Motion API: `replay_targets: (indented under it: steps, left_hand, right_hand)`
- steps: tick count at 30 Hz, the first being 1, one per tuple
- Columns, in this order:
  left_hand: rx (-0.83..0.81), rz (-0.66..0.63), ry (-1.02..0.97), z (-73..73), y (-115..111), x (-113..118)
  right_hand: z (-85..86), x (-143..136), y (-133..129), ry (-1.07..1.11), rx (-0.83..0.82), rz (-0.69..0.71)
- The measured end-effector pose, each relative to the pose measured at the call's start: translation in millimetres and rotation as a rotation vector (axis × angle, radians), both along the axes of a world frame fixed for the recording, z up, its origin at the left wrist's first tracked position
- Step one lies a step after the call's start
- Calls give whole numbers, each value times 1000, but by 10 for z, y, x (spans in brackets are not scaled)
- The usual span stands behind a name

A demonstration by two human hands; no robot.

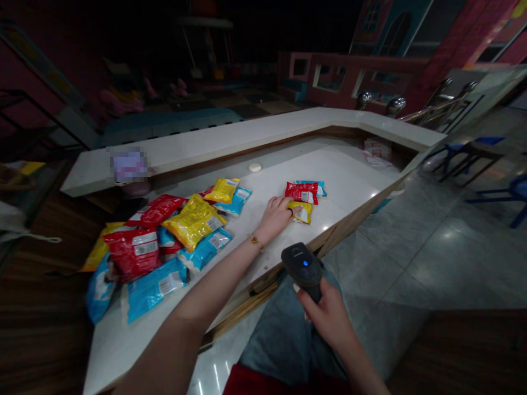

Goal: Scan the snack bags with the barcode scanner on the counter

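My left hand [275, 216] reaches across the white counter [354, 175] and rests on a small yellow snack packet [303, 211], its fingers on the packet's left end. Just beyond it lie a red packet [302, 192] and a blue packet [320, 187]. My right hand [327, 315] grips a black handheld barcode scanner [302, 266] with a blue light, held over my lap below the counter's edge. A heap of red, yellow and blue snack packets [181, 233] lies to the left of my left arm.
A raised white ledge [230, 140] runs along the counter's back. A small white round object [255, 167] sits near it. A stack of red-and-white papers [376, 151] lies in the far right corner. Blue chairs [477, 153] stand on the tiled floor at right.
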State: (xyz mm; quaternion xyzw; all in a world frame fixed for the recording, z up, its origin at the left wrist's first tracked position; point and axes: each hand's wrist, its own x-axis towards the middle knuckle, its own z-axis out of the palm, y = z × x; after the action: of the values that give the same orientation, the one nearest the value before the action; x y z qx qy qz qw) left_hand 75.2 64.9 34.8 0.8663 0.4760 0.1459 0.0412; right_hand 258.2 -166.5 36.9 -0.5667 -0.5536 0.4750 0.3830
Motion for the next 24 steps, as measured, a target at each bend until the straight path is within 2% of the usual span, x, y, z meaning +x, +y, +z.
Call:
replay_targets:
  steps: [4,8,11,13,17,19,21,24]
  left_hand:
    - [-37,58,27,59,217,291]
    - [-50,77,-58,11,177,309]
    - [11,146,-117,-28,7,69]
    - [80,261,-150,-10,-95,-210]
    - [162,565,-196,144,-150,-856]
    - [169,670,-154,244,-121,-1099]
    - [155,736,-57,331,-83,-1241]
    - [99,789,99,422,-35,-1295]
  right_hand:
    - [3,4,-4,2,-3,-16]
    - [-13,6,-12,-7,2,-29]
    - [-30,7,-26,-4,4,-28]
    - [-40,3,-38,2,8,-20]
    - [-51,-24,-54,20,3,1]
    - [-50,-40,-53,22,6,11]
    - [-45,-52,-46,16,18,24]
    - [-33,-57,-30,5,35,45]
